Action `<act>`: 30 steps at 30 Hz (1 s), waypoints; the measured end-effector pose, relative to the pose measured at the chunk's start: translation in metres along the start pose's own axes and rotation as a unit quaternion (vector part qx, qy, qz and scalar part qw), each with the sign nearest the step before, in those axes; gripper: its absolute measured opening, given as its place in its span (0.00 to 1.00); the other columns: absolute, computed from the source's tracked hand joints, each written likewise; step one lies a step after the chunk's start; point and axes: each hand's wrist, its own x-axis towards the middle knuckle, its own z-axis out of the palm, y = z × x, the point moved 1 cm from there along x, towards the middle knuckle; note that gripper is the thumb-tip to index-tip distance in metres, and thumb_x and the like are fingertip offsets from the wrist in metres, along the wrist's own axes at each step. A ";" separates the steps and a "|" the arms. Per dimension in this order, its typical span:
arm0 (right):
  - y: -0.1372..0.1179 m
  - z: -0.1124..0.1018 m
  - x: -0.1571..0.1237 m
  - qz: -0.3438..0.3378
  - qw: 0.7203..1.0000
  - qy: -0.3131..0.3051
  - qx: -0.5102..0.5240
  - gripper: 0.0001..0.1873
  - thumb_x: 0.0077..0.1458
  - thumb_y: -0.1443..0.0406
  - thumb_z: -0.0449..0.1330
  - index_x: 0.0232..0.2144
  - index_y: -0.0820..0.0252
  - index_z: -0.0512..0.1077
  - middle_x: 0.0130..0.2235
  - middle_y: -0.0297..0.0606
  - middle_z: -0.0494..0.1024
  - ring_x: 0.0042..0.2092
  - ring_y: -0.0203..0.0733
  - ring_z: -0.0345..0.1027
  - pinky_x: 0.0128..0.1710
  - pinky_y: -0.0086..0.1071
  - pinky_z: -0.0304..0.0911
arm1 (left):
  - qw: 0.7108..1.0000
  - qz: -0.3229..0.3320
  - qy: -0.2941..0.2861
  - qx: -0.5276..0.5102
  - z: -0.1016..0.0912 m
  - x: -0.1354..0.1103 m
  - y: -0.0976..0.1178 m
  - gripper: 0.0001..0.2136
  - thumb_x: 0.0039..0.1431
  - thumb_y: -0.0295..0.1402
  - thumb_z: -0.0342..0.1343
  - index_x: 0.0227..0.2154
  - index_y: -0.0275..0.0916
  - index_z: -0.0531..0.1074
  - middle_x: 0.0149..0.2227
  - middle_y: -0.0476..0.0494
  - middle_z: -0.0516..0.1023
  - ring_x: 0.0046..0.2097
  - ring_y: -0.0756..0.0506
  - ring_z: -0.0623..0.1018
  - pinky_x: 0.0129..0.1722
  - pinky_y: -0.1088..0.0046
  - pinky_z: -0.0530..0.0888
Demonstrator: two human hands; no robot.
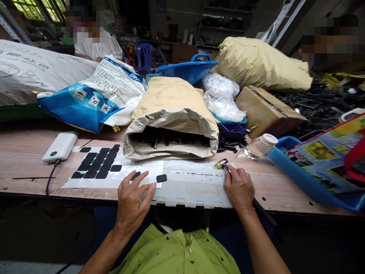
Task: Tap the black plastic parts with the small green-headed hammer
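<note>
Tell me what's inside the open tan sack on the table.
In the mouth of the tan sack, dark, slender pieces show, one with a bright glint. Whatever lies deeper is hidden by shadow and the sack's upper side, so their number cannot be told.

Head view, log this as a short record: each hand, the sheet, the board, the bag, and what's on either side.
Left hand: left hand open, fingers spread over the white sheet
Right hand: right hand holding a shiny piece with a yellow-green end
Sheet: rows of black patches on its left part
Lone patch: lone patch at the sheet's right edge; contact with fingers unclear
Board: grey board between the hands
Bag: paper bag, mouth facing the person, black parts inside
Left side: power bank, cable attached
Right side: bottle, blue tray
</note>
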 end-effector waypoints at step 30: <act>-0.001 0.001 0.000 0.003 1.000 -0.003 -0.003 0.16 0.65 0.63 0.55 0.52 0.55 0.76 0.39 0.40 0.74 0.41 0.44 0.62 0.41 0.36 0.55 | 0.990 0.126 0.043 -0.037 0.006 -0.020 -0.030 0.05 0.59 0.29 0.63 0.38 0.43 0.80 0.39 0.43 0.78 0.41 0.42 0.76 0.44 0.61 0.72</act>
